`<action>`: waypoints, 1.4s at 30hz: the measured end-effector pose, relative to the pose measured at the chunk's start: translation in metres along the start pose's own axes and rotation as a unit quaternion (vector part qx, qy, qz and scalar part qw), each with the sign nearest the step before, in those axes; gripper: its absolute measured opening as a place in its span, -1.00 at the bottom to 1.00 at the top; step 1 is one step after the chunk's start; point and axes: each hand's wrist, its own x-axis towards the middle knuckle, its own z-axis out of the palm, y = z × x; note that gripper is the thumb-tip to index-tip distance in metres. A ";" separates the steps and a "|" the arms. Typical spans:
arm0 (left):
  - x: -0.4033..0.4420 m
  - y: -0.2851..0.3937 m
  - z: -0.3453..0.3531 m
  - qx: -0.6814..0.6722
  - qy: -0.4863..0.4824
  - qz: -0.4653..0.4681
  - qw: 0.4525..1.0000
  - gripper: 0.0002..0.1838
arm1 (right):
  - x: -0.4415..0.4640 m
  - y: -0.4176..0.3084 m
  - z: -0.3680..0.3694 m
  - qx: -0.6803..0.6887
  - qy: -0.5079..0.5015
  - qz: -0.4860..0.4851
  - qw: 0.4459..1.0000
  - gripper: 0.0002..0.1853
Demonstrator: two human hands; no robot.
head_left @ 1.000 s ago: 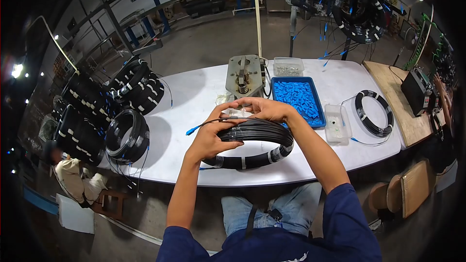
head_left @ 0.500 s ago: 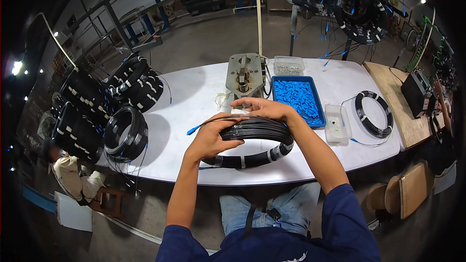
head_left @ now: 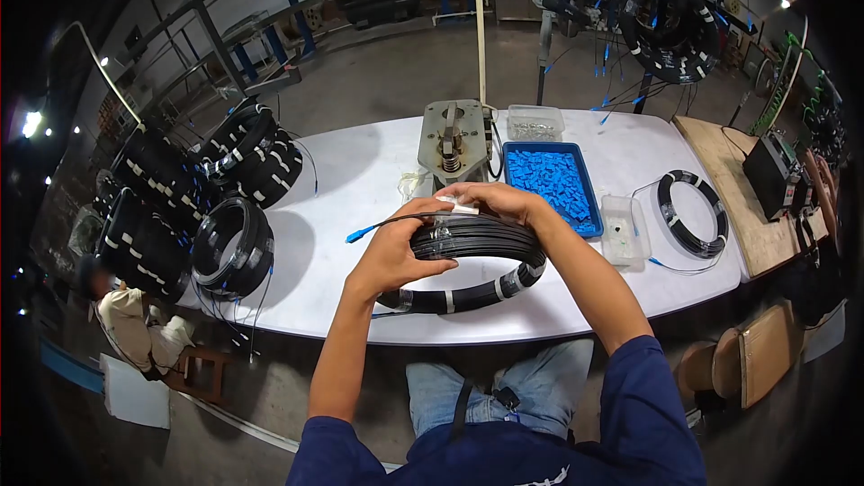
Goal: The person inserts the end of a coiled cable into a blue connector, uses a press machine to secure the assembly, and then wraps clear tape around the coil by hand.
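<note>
My left hand (head_left: pixel 389 256) grips the left side of a black cable coil (head_left: pixel 477 238), thumb inside the ring and fingers over its top. The coil is tilted above the white table, bound with clear wrap and white bands. A cable end with a blue connector (head_left: pixel 358 235) sticks out left past my left hand. My right hand (head_left: pixel 498 202) is bent over the coil's far edge, its fingertips at a small white piece (head_left: pixel 463 208). Part of that piece is hidden by the fingers. Just behind stands a metal press (head_left: pixel 453 139).
A blue tray (head_left: pixel 591 207) of blue parts and two clear boxes (head_left: pixel 624 230) (head_left: pixel 535 111) stand right of the press. Another coil (head_left: pixel 667 207) lies at the table's right. Stacked coils (head_left: pixel 234 247) crowd the left end, with a seated person (head_left: pixel 135 328) beyond.
My right hand's fingers have drawn down and closer together at the coil's far edge, and the white piece now shows under them. The left hand keeps its hold on the coil.
</note>
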 end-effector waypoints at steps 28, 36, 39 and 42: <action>0.003 -0.015 0.009 0.168 0.055 0.011 0.984 -0.31 | -0.008 -0.089 0.026 -0.301 0.083 -0.112 0.943 -0.45; 0.008 0.004 0.018 0.289 0.081 0.001 0.954 -0.39 | -0.019 -0.094 0.028 -0.358 0.121 -0.123 0.918 -0.41; 0.011 -0.004 0.018 0.291 0.070 0.024 0.954 -0.43 | -0.030 -0.100 0.029 -0.385 0.075 -0.176 0.903 -0.41; 0.014 -0.007 0.019 0.267 0.064 0.051 0.960 -0.47 | -0.046 -0.103 0.045 -0.451 0.093 -0.169 0.871 -0.41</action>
